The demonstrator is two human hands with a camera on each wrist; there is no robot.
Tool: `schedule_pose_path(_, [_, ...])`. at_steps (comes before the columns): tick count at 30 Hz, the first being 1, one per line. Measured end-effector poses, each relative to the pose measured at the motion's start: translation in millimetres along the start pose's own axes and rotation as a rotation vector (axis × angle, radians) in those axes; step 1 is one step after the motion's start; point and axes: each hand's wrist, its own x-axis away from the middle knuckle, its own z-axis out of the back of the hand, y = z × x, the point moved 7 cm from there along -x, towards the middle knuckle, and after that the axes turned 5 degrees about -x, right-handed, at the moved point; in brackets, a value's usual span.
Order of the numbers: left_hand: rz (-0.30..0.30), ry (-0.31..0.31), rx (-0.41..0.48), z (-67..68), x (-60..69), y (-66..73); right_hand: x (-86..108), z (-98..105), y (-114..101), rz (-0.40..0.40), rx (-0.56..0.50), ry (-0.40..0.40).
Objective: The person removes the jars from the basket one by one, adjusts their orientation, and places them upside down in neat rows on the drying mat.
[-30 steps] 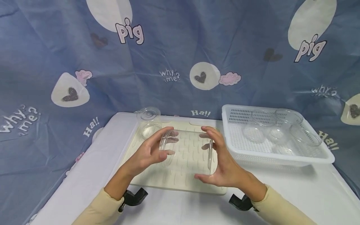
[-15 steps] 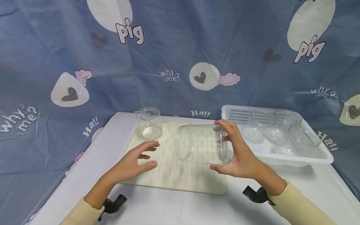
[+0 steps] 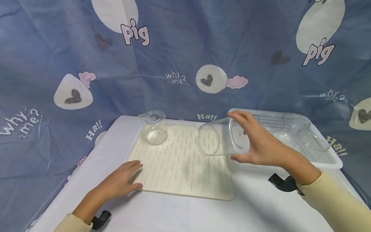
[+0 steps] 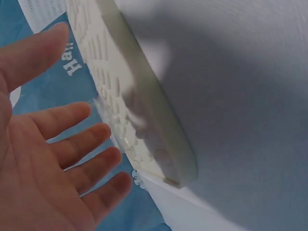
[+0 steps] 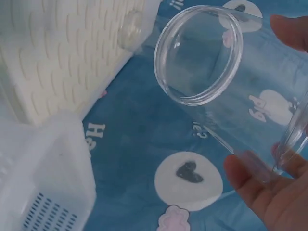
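A clear cylindrical jar (image 3: 223,138) hangs on its side above the right edge of a cream ridged mat (image 3: 179,177). My right hand (image 3: 259,143) grips it near one end, thumb below and fingers above. In the right wrist view the jar's thick round rim (image 5: 162,62) points away from the palm. My left hand (image 3: 120,180) hovers by the mat's front left corner, fingers spread and holding nothing; the left wrist view shows the bare palm (image 4: 43,163). At the mat's back left corner, another clear jar (image 3: 156,135) stands upright.
A white perforated basket (image 3: 321,164) stands to the right, with several clear jars (image 3: 294,122) in it. White cloth (image 3: 174,214) covers the table. A blue printed curtain (image 3: 174,48) hangs behind.
My left hand has let go of the jar and drawn back to the lower left. My right hand has carried the jar right and back, toward the basket.
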Motion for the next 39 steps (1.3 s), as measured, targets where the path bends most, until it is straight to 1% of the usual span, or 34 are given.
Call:
schedule_pose_path(2, [0.013,-0.031,-0.001,-5.0,-1.2,-1.6,-5.6,0.3,0.6,-0.014,0.01,-0.027])
schedule_pose_path(6, [0.056,-0.121,0.025,-14.9,-3.3,-7.9,-16.7,-2.5,-0.3,-0.017,0.017,-0.084])
schedule_pose_path(9, [0.068,-0.158,0.036,-19.2,-3.3,-11.3,-22.3,-5.8,-1.4,-0.013,0.024,-0.123])
schedule_pose_path(18, [0.057,-0.162,0.062,-20.9,-4.5,-14.0,-28.9,-10.1,-1.7,0.024,0.038,-0.173])
schedule_pose_path(23, [0.07,-0.156,0.073,-20.9,-4.4,-16.6,-37.8,-11.8,-1.6,0.041,0.037,-0.205])
schedule_pose_path(25, [0.074,-0.157,0.077,-21.5,-4.6,-17.4,-41.9,-12.4,-0.6,0.035,0.038,-0.214])
schedule_pose_path(31, [0.077,-0.164,0.082,-23.7,-5.2,-17.8,-53.1,-17.7,5.7,-0.013,0.027,-0.234])
schedule_pose_path(39, [0.091,-0.166,0.086,-23.4,-5.0,-19.0,-65.4,-28.9,9.5,-0.025,0.029,-0.271])
